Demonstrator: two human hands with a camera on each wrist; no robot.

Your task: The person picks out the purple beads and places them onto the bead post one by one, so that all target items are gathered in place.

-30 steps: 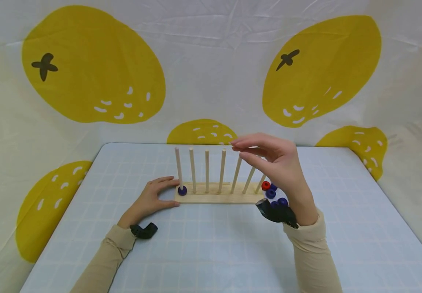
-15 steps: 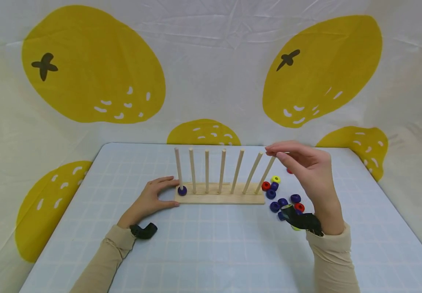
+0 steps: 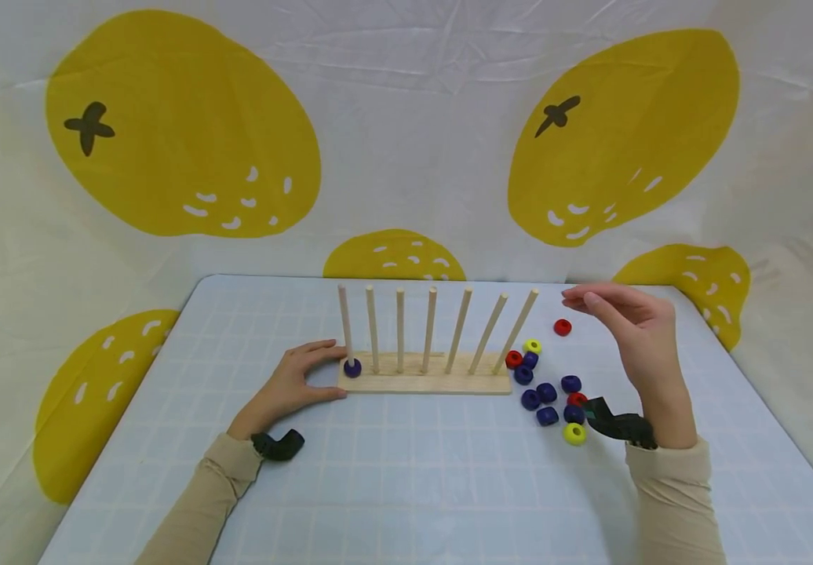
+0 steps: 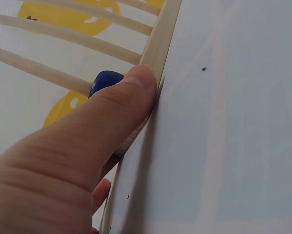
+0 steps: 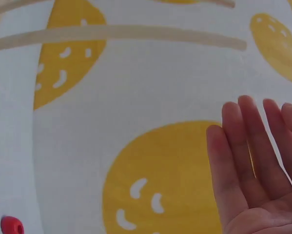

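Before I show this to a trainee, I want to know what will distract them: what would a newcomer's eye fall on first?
Probably the big yellow fruit prints across the white backdrop. Next, the wooden stand with seven pegs at mid-table, its left end held by the left hand. Then the loose red, yellow and dark blue beads to its right, near the raised right hand.

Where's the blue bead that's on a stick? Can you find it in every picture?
Head: left of the middle, the blue bead sits low around the leftmost stick, near the left hand.
Left wrist: above and left of the middle, the bead is partly behind the thumb.
Right wrist: not in it.
Shared landmark: wooden sticks.
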